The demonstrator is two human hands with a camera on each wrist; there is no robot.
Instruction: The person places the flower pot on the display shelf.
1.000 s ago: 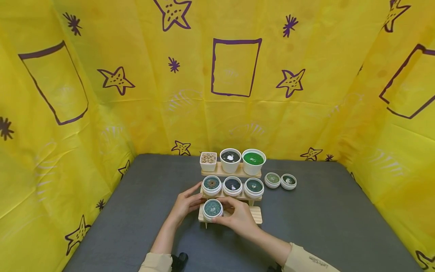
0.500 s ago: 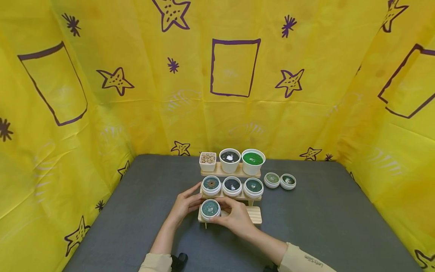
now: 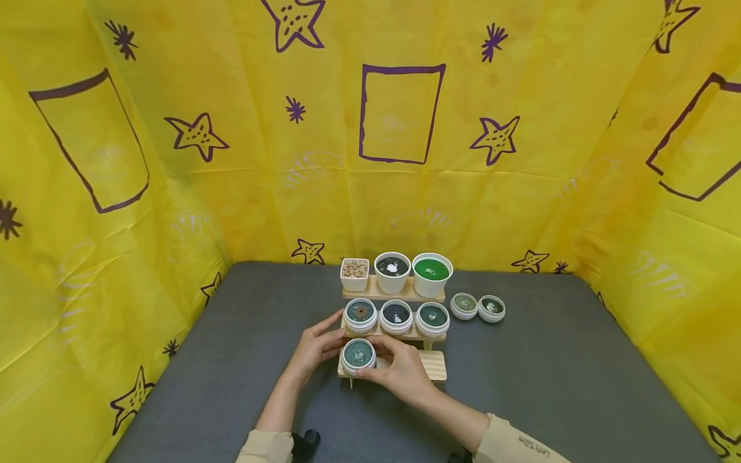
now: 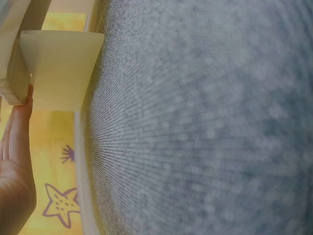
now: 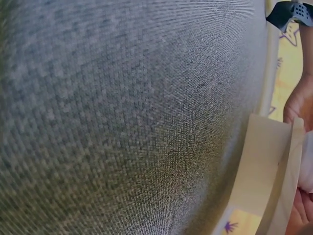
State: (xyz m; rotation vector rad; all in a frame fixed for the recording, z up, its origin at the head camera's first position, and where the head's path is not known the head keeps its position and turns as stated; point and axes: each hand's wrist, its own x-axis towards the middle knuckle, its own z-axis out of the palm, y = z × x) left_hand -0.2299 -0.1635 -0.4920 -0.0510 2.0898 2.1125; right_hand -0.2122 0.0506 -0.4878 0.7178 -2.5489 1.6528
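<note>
On the left end of the lowest step of a wooden tiered stand (image 3: 434, 365) sits a small round white pot with a speckled teal top (image 3: 358, 354). My right hand (image 3: 408, 374) pinches this pot from the right, thumb in front and fingers behind. At the stand's left side my left hand (image 3: 314, 352) touches the middle step with nearly straight fingers. In the left wrist view the fingers of the left hand (image 4: 18, 142) reach the edge of a wooden step (image 4: 17, 73). The right wrist view shows only part of the right hand (image 5: 299, 213) beyond the step.
Three round pots, among them a dark-topped one (image 3: 396, 315), fill the middle step. The top step bears a square pot of pebbles (image 3: 355, 274), a black-topped pot (image 3: 393, 272) and a green-topped pot (image 3: 431, 274). Two small pots (image 3: 464, 307) stand right of the stand on the grey table (image 3: 538, 366).
My right hand has shifted the teal-topped pot slightly left on the lowest step, then held it there. The left hand has stayed in place.
</note>
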